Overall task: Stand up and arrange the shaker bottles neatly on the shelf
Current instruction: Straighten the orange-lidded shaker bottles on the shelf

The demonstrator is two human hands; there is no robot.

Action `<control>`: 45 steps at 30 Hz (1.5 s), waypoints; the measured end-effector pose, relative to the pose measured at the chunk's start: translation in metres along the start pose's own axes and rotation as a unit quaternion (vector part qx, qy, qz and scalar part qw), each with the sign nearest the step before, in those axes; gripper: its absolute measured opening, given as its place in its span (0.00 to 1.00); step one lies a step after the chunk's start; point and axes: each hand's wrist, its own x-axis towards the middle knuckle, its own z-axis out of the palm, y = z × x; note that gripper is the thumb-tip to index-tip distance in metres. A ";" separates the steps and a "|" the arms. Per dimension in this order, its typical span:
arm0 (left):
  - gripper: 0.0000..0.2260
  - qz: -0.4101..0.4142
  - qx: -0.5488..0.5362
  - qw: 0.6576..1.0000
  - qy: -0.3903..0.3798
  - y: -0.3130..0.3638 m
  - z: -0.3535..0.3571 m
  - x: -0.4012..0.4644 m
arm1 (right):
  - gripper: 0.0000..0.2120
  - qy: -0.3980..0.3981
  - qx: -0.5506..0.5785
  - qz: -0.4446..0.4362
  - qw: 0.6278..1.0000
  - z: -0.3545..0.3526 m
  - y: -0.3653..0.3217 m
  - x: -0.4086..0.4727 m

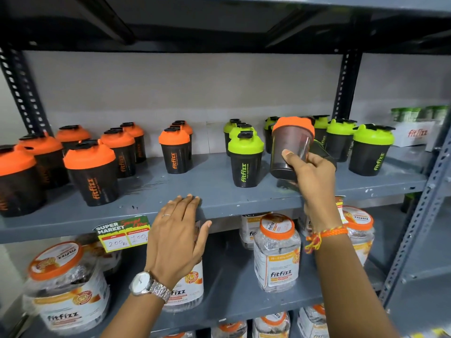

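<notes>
My right hand (312, 174) grips an orange-lidded shaker bottle (291, 145) by its dark body, holding it upright just above the grey shelf (214, 198). A dark green-lidded bottle (322, 152) lies tipped behind my hand, partly hidden. My left hand (178, 230) rests flat with fingertips on the shelf's front edge, holding nothing. Several orange-lidded bottles (91, 172) stand on the left half, with two more in the middle (174, 152). Green-lidded bottles stand in the centre right (245, 159) and at the far right (371, 150).
A price tag (122, 234) hangs from the shelf edge. Clear jars with orange lids (277, 252) fill the shelf below. A white box (415, 134) sits at the far right. Perforated steel uprights (419, 215) frame the shelf, and another shelf runs overhead.
</notes>
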 end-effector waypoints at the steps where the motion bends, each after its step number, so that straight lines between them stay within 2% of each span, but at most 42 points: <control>1: 0.25 -0.010 0.006 1.000 -0.001 -0.002 -0.003 -0.002 | 0.20 -0.014 0.017 -0.025 0.999 0.003 -0.003 -0.007; 3: 0.24 -0.023 0.012 1.000 -0.004 -0.007 -0.007 -0.005 | 0.18 -0.046 0.050 -0.071 0.995 0.014 -0.009 -0.022; 6: 0.24 -0.019 0.022 0.999 -0.014 -0.009 -0.011 -0.008 | 0.21 -0.108 0.069 -0.097 0.987 0.038 -0.012 -0.035; 10: 0.24 -0.022 0.042 0.999 -0.020 -0.011 -0.016 -0.012 | 0.31 -0.178 -0.012 -0.124 0.976 0.084 -0.004 -0.038; 16: 0.26 -0.009 0.058 0.997 -0.043 -0.021 -0.023 -0.020 | 0.34 -0.242 -0.157 -0.163 0.943 0.137 0.010 -0.033; 20: 0.26 -0.012 0.046 0.998 -0.045 -0.025 -0.025 -0.019 | 0.38 -0.294 -0.189 -0.156 0.924 0.160 0.011 -0.023; 27: 0.30 -0.034 0.016 0.998 -0.054 -0.023 -0.024 -0.020 | 0.39 -0.276 -0.203 -0.155 0.927 0.182 0.014 -0.027; 33: 0.28 -0.044 0.001 0.999 -0.032 -0.021 -0.024 -0.019 | 0.43 -0.268 -0.243 -0.156 0.919 0.185 0.016 -0.030; 42: 0.29 -0.059 -0.035 0.997 -0.035 -0.020 -0.017 -0.022 | 0.47 -0.304 -0.287 -0.130 0.899 0.171 0.013 -0.029; 45: 0.29 -0.063 -0.044 0.997 -0.027 -0.018 -0.013 -0.024 | 0.44 -0.333 -0.274 -0.110 0.896 0.154 0.013 -0.026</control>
